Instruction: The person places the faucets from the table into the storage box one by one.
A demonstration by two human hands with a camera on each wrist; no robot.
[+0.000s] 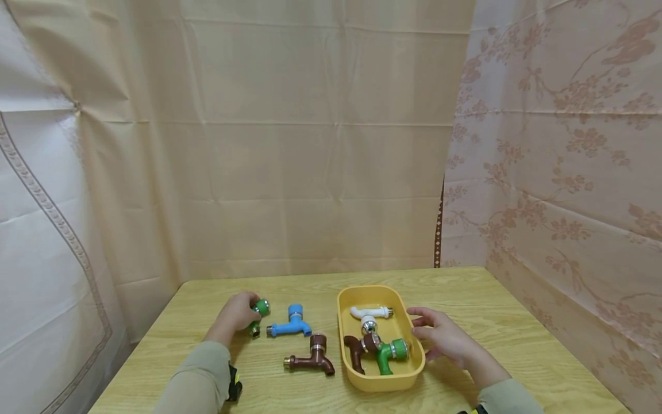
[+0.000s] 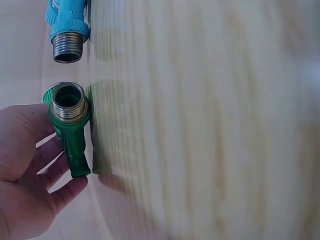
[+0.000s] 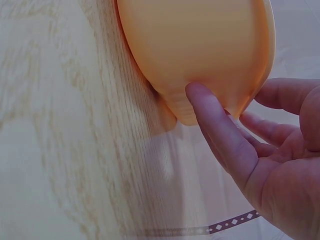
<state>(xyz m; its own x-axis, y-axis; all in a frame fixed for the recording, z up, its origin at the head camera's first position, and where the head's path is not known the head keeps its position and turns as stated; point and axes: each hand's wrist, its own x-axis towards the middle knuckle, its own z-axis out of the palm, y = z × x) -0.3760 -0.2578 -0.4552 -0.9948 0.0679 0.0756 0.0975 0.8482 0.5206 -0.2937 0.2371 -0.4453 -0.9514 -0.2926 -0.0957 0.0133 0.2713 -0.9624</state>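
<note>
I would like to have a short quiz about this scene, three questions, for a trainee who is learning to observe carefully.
1. True or false: the blue tap lies on the table, outside the yellow tray.
2. What does the left hand hold?
A) the blue tap
B) a green tap
C) no tap
3. How many taps lie in the yellow tray, and of which colours?

Key:
1. True.
2. B.
3. Three: a white tap, a dark brown tap and another green tap.
</note>
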